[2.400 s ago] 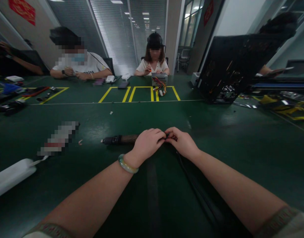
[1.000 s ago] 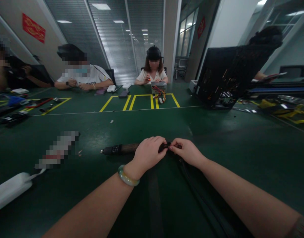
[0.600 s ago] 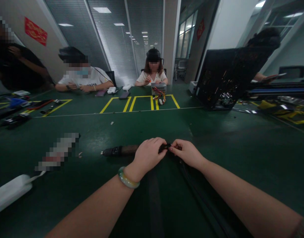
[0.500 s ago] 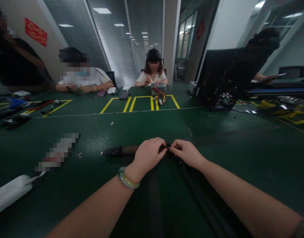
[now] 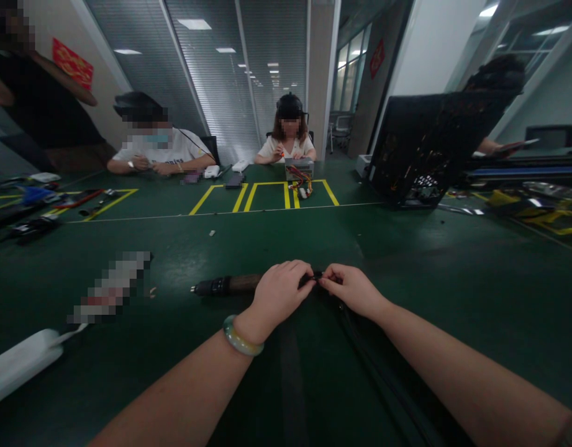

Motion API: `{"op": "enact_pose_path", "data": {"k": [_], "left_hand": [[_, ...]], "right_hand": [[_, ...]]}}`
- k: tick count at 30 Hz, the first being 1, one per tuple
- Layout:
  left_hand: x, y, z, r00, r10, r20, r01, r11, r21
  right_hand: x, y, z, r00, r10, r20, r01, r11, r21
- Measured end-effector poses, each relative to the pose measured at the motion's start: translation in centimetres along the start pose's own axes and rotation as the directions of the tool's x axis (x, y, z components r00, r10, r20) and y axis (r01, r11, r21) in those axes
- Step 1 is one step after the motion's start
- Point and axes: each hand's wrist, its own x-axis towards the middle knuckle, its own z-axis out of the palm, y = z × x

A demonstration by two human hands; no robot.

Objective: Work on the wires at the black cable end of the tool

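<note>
Two hands [image 5: 282, 290] at screwdriver [image 5: 243, 284] and cable [image 5: 353, 332]; shirt lettering [image 5: 171, 162] blurred.

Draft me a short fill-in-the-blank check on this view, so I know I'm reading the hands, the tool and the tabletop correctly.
1. The left hand is on the dark tool, whose metal tip points toward the picture's ____ edge.
2. The black cable runs from beside the ____ hand toward the bottom of the picture.
3. The tape lines on the tabletop are ____.
4. The bare surface around the tape is ____.

Missing words: left; right; yellow; green.
</note>
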Motion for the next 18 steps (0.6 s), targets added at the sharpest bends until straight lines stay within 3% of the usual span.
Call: {"op": "enact_pose_path", "data": {"k": [18], "left_hand": [[0.09,0.07,-0.12,1.000,0.015,0.016,-0.015,1.000,0.010]], "right_hand": [[-0.10,-0.53,-0.31,0.998,-0.049,0.031,0.051,0.996,-0.073]]}}
